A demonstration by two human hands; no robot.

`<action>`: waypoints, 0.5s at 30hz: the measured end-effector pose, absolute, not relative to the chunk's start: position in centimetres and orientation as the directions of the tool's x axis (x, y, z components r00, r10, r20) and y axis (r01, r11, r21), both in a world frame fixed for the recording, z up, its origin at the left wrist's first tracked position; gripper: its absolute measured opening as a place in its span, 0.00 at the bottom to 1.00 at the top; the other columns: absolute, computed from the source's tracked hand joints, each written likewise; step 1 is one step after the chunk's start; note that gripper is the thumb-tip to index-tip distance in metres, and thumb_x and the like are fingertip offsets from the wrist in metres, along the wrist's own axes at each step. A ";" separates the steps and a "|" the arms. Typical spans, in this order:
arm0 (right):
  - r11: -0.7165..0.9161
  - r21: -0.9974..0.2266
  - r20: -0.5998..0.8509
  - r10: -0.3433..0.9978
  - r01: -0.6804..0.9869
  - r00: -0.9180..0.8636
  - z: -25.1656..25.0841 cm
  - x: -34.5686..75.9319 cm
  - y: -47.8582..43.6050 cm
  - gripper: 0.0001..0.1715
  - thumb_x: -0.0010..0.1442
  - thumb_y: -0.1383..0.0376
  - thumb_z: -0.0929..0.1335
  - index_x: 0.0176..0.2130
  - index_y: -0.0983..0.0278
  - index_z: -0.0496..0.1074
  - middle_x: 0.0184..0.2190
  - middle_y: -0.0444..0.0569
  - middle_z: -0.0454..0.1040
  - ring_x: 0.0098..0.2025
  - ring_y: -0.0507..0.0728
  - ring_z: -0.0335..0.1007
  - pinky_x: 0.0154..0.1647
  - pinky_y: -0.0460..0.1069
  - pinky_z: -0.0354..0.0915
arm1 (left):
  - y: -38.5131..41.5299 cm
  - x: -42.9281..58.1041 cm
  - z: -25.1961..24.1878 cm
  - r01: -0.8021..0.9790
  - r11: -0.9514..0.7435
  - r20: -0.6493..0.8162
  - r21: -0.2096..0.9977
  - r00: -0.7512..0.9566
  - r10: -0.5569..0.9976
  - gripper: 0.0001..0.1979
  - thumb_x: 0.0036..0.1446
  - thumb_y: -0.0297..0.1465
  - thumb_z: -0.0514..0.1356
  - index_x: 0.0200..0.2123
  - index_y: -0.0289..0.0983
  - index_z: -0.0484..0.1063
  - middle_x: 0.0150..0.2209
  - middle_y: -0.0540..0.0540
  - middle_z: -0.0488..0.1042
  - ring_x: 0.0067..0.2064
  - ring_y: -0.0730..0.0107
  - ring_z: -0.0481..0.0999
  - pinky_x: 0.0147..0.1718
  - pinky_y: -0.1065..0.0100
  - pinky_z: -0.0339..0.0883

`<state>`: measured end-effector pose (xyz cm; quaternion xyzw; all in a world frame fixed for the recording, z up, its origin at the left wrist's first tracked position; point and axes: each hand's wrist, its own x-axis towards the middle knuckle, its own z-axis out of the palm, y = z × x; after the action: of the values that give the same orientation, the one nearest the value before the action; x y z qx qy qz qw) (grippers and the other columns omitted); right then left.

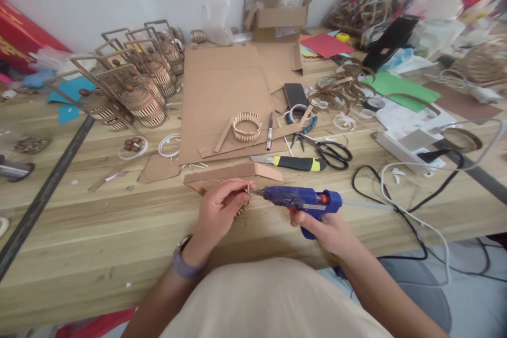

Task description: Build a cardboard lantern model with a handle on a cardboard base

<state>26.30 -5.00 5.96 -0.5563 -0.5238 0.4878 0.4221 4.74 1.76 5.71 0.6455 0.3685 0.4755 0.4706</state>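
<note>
Your left hand [219, 206] pinches a cardboard piece [242, 211]; your right hand [322, 229] grips the blue glue gun [303, 199]. Squeeze gently, keeping skin off its hot tip.

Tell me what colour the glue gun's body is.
Blue. The plastic hot-glue gun in the right hand shows best in the head view.

Glue gun [303, 199] right of left hand [219, 208]; utility knife [291, 162], scissors [328, 150] behind.

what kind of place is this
Probably a craft workshop: the right hand holds a glue gun to a small piece in the left hand, with cardboard, scissors and lanterns on the table.
</note>
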 end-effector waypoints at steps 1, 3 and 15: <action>-0.106 -0.980 -0.110 0.994 0.167 -0.016 5.9 26.3 -5.0 0.30 0.52 0.38 0.69 0.26 0.62 0.69 0.22 0.47 0.69 0.23 0.52 0.62 0.20 0.47 0.62 | 1.8 4.7 5.7 0.028 -0.289 0.271 0.957 0.275 0.923 0.06 0.58 0.27 0.64 0.38 0.38 0.81 0.38 0.46 0.82 0.34 0.74 0.79 0.32 0.75 0.73; -0.130 -0.979 -0.131 0.991 0.157 0.004 5.8 26.2 -5.1 0.31 0.51 0.37 0.70 0.27 0.62 0.70 0.22 0.47 0.69 0.23 0.52 0.62 0.19 0.47 0.62 | 1.7 4.7 5.7 0.035 -0.294 0.274 0.955 0.269 0.923 0.07 0.58 0.26 0.64 0.38 0.38 0.81 0.38 0.46 0.82 0.34 0.74 0.79 0.33 0.75 0.73; -0.194 -0.970 -0.185 0.980 0.149 0.071 6.3 25.9 -4.7 0.35 0.46 0.33 0.70 0.25 0.62 0.69 0.20 0.46 0.67 0.23 0.52 0.61 0.20 0.47 0.62 | 1.7 4.7 5.5 0.030 -0.264 0.249 0.964 0.243 0.938 0.09 0.55 0.26 0.65 0.40 0.40 0.82 0.38 0.47 0.82 0.34 0.74 0.80 0.32 0.77 0.74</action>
<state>25.88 -4.69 6.27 -0.5969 -0.4730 0.4906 0.4233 4.65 1.66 5.46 0.6324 0.3827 0.4815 0.4709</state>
